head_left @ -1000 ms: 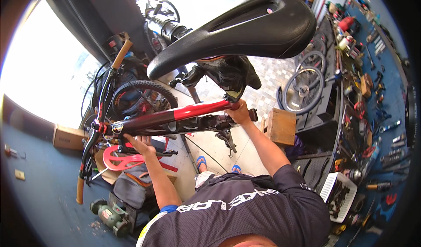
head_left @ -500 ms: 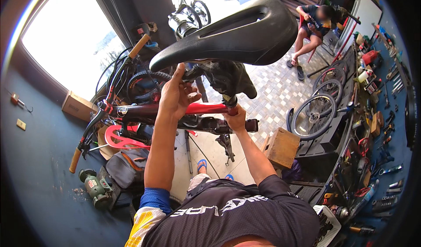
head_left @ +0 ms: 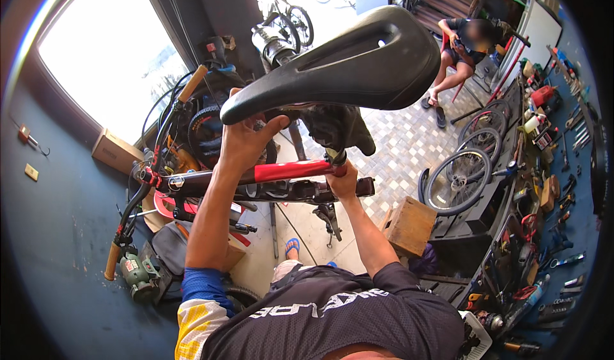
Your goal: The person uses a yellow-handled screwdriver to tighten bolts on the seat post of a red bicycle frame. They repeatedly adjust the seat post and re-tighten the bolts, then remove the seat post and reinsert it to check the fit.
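A black bike saddle (head_left: 345,59) with a long central slot sits high in front of me, its nose pointing left. My left hand (head_left: 246,142) is closed on the nose, thumb on the near side and a fingertip showing beyond it. Under the saddle hangs a dark, bulky cover or bag (head_left: 339,126), hiding most of the seatpost. My right hand (head_left: 343,180) is wrapped around the top of the seat tube, just below the post; some of its fingers are hidden. The red and black bike frame (head_left: 291,169) runs left to an orange-gripped handlebar (head_left: 192,85).
A green bench grinder (head_left: 137,277) stands at lower left. To the right are a wooden box (head_left: 409,226), several bike wheels (head_left: 457,181) and a tool-hung blue wall (head_left: 569,200). A person (head_left: 467,46) sits on a chair at the back right.
My left hand has gone from open fingers beneath the saddle to a grip on its nose. My right hand keeps its hold at the seat tube. The whole view has shifted slightly.
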`<state>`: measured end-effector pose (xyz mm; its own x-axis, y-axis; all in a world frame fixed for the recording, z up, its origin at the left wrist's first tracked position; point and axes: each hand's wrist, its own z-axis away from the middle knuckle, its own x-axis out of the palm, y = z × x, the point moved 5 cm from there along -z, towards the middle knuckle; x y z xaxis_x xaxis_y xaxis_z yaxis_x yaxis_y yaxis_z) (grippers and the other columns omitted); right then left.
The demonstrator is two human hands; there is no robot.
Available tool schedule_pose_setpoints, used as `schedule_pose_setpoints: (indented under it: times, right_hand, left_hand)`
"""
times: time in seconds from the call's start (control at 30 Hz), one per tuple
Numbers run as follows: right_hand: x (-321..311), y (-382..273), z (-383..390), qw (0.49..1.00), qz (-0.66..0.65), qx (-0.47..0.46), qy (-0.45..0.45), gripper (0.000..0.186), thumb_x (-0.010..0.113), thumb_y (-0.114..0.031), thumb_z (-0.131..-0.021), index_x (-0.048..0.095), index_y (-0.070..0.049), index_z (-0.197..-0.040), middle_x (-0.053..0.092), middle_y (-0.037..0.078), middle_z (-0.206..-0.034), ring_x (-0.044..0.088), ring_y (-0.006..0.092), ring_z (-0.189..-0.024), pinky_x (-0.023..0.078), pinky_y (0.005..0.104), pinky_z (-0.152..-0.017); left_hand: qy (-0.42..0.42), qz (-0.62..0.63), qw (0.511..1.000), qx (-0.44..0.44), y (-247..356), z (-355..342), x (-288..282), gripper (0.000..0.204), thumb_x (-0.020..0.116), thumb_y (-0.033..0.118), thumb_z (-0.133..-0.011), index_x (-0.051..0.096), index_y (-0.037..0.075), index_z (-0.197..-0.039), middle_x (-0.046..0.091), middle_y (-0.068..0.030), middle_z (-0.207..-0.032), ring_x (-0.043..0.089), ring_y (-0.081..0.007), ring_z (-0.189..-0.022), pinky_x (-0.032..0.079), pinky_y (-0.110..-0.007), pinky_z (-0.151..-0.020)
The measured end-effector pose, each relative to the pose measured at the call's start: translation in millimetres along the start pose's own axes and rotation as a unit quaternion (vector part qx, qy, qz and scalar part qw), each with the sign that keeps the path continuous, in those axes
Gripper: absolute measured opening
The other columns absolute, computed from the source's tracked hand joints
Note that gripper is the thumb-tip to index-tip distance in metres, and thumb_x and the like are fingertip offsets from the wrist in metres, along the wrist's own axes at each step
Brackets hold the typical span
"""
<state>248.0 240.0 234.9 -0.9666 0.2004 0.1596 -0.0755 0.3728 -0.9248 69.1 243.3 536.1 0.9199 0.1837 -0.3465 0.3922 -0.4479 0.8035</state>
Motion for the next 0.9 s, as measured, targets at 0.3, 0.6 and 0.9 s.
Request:
schedule_pose_setpoints:
  times: [0.3,0.6,0.9]
  right_hand:
    - [3,7,1,0.999,-0.009,-0.004,0.034,0.023,0.077,-0.005,-0.070,0.065,-0.004,-0.089,0.066,0.006,-0.068,0.063,0.0134,-0.062,0.050,0.0313,-0.061]
    - [7,-16,5,0.998,0.045,0.020,0.049,0.020,0.071,-0.002,-0.071,0.062,-0.005,-0.088,0.064,0.005,-0.070,0.062,0.0108,-0.066,0.048,0.0297,-0.063]
    - [10,-6,10,0.997,0.029,0.034,0.056,0.019,0.068,-0.002,-0.070,0.063,-0.005,-0.088,0.063,0.006,-0.070,0.062,0.0120,-0.068,0.049,0.0309,-0.065]
  left_hand:
    - [0.076,-0.135,0.982,0.108,1,16,5,0.037,0.087,0.010,-0.080,0.067,0.004,-0.110,0.062,-0.0069,-0.098,0.059,-0.0215,-0.087,0.049,-0.038,-0.080]
    - [0.265,0.103,0.956,0.068,3,44,48,0.051,0.076,-0.005,-0.088,0.046,0.003,-0.129,0.060,-0.0115,-0.116,0.061,-0.0207,-0.103,0.050,-0.036,-0.092]
    - [0.159,-0.090,0.932,0.313,-10,73,47,0.045,0.058,-0.018,-0.084,0.048,0.005,-0.122,0.063,-0.0211,-0.124,0.059,-0.0417,-0.125,0.046,-0.051,-0.107]
